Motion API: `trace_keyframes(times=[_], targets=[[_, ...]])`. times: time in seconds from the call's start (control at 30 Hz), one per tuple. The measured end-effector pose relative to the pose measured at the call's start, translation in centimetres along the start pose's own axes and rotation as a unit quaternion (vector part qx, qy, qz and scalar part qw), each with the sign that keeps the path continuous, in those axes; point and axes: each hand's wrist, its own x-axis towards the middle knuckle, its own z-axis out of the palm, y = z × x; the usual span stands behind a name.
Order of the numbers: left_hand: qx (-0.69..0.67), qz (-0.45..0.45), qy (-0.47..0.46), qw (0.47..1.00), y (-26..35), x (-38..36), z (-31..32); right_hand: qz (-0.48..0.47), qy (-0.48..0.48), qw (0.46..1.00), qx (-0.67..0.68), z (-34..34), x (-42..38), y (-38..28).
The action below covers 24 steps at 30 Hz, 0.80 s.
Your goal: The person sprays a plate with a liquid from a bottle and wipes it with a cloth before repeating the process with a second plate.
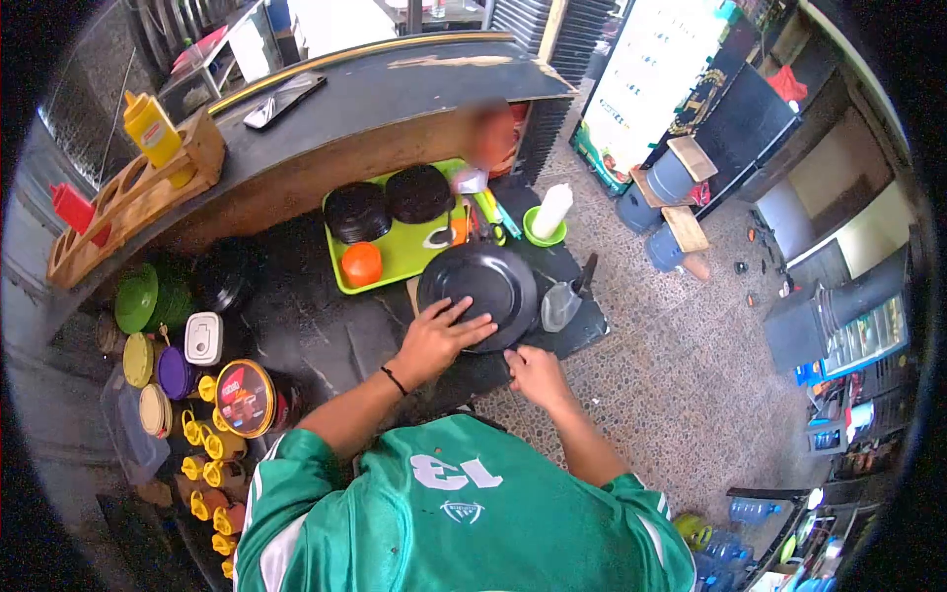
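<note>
A round black plate [501, 279] lies on the dark counter in front of me, over the near corner of a green tray. My left hand [441, 340] rests on its near-left part, fingers spread flat across the surface. Close against the plate's near rim is my right hand [536, 375], its fingers curled closed; whatever they grip is hidden. Right of the plate lies a clear scoop-like utensil [560, 308] with a black handle. The green tray [400, 259] carries stacked black dishes [357, 211] and an orange bowl [361, 263].
A white squeeze bottle [552, 211] stands in a green bowl [545, 233] at the counter's right end. Lidded tubs [245, 397] and several yellow-capped bottles [212, 441] crowd the left. A raised ledge [395, 89] holds a phone [286, 101] and a wooden bottle rack [138, 202].
</note>
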Motion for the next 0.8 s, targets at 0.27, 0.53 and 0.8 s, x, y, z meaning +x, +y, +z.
trace_keyframes(times=[0.27,0.53,0.8], targets=[[0.082,0.028,-0.091,0.992,0.5,0.9,4.6,-0.025,0.127,0.991,-0.018,0.5,-1.4,7.4],[0.017,-0.032,-0.169,0.985,0.8,3.3,4.4,0.039,0.207,0.977,0.035,-2.7,0.8,11.9],[-0.132,-0.053,-0.098,0.985,-2.2,1.7,1.8,-0.061,0.348,0.921,0.162,-3.4,4.7,9.7]])
